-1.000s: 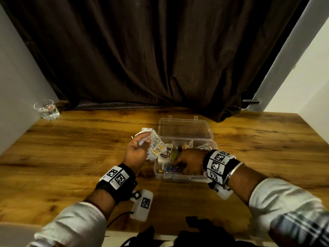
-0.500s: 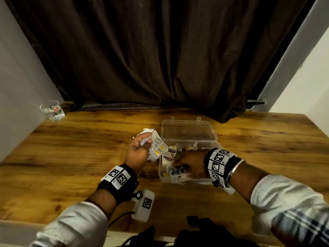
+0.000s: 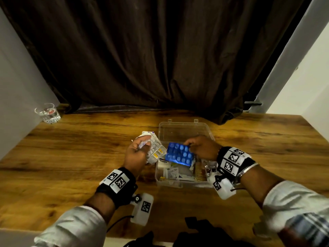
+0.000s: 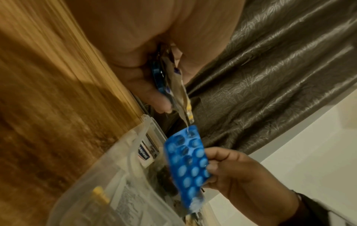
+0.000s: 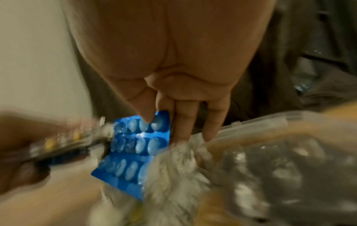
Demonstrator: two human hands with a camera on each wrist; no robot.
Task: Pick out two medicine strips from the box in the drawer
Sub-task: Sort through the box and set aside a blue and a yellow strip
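Note:
A clear plastic box (image 3: 157, 172) with its lid laid open behind stands on the wooden table, full of medicine strips and packets. My right hand (image 3: 199, 147) pinches a blue blister strip (image 3: 179, 155) by its upper corner, lifted above the box; the same blue strip (image 4: 186, 165) (image 5: 135, 146) shows in both wrist views. My left hand (image 3: 137, 154) hovers just left of the box and grips a bunch of silver strips with yellow pills (image 3: 154, 148), seen edge-on as strips (image 4: 179, 94) in the left wrist view.
A small glass (image 3: 47, 113) stands at the table's far left corner. A dark curtain (image 3: 151, 59) hangs behind the table, with grey walls on both sides. Dark cloth (image 3: 199, 234) lies at the near edge. Bare wood (image 3: 71, 157) spreads left and right of the box.
My right hand was digging inside the box; it has come up and out holding the blue strip. The left hand stays put with its bunch of strips.

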